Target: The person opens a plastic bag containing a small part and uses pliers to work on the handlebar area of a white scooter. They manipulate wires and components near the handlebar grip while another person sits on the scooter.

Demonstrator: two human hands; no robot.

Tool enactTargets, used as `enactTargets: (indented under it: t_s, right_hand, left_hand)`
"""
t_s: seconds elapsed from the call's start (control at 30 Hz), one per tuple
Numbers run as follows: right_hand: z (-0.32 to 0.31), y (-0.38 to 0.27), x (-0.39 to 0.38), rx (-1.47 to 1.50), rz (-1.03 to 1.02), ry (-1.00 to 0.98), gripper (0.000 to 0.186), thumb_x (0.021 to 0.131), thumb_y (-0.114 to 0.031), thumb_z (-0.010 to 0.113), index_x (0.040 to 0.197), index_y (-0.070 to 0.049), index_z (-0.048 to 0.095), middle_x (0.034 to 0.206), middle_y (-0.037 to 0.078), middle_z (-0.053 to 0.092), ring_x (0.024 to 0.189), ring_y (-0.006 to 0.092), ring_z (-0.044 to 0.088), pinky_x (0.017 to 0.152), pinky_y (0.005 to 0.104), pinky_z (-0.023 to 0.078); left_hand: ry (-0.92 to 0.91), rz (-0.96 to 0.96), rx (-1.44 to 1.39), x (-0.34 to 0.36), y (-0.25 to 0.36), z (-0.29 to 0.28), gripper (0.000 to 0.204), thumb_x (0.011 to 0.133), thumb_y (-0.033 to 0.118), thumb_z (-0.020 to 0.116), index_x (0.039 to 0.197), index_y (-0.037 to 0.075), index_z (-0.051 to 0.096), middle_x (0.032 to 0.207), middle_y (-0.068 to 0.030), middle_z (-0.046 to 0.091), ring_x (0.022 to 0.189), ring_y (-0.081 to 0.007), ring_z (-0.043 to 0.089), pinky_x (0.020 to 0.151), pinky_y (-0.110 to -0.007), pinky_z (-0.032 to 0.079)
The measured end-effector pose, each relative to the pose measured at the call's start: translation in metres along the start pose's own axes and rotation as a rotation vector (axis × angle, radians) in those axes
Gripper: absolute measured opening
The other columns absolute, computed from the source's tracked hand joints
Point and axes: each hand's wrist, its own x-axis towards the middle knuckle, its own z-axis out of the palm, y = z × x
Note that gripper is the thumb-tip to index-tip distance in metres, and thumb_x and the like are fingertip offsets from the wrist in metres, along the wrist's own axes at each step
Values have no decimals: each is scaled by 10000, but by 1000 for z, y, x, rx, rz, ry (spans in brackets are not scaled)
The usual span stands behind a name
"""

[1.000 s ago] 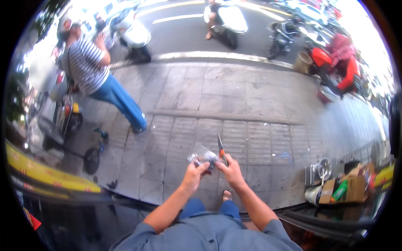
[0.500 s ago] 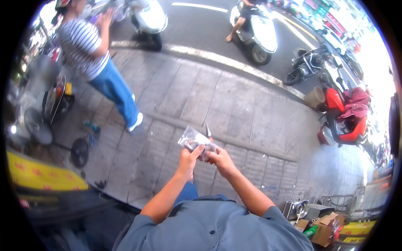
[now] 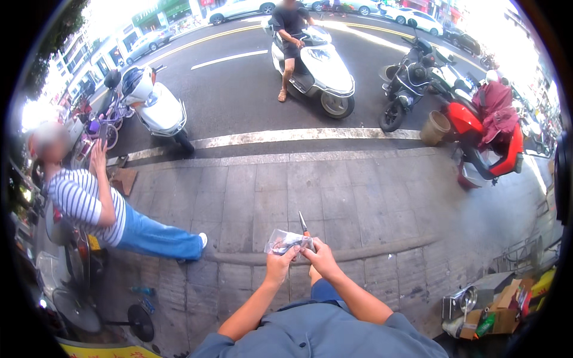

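- Held between both hands, over the pavement (image 3: 322, 191): a small clear plastic bag (image 3: 277, 241), wrinkled and glossy, with something dark inside, too small to make out.
- Probably very light, soft and slippery, quick to crumple; contents perhaps stiffer than the film, fragility impossible to judge. Best taken by an edge or a bunched corner, thumb against fingertips.
- At the bag's near edge: left hand (image 3: 279, 264), fingers closed on the film, thumb on top, no gap visible.
- At the bag's right end: right hand (image 3: 321, 257), fingers pinched together on the film, thumb close beside the left one.
- Just beyond the right fingers: a pointed tool (image 3: 304, 227) with an orange handle, slim tip aimed far. Apparently carried in the right hand too; grip partly hidden, exact kind unclear. Likely stiff and sharp-ended, safest by the handle.
- To the left: a bystander (image 3: 83, 194) in a striped top and blue trousers, hands raised around a dark phone (image 3: 104, 132).
- Far, on the road: a rider (image 3: 291, 30) astride a white scooter (image 3: 327, 68).
- Far right: a red scooter (image 3: 467, 119) draped with maroon cloth (image 3: 495, 110), a bucket (image 3: 436, 128) just left of it.
- Near right: a cardboard box (image 3: 507, 320), green item (image 3: 486, 324) inside.
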Motion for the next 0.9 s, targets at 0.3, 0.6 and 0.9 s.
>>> enactTargets:
  t_s: [0.3,0.6,0.9]
  right_hand:
    - [-127,-48,221,97,85,103,412,956,-389,681,829,-34,517,760,38,591,710,95,536,637,313,456]
    - [-270,-70,314,494,95,222,307,998,-270,625,1176,-39,528,886,45,620,762,137,597,701,271,497]
    - [-382,-64,487,395,221,486,384,904,-278,743,1162,-66,554,888,11,603,795,100,568,730,246,452]
  left_hand:
    - [189,-12,-180,220,46,67,285,907,178,754,1117,49,610,924,-47,668,714,-142,651,614,-301,561]
    - [-17,-93,-243,388,56,189,333,932,168,716,1203,45,567,985,-80,671,761,-178,653,694,-364,574]
    - [-360,-231,-270,584,20,373,263,938,156,711,1152,52,600,977,-60,674,774,-165,658,694,-339,563]
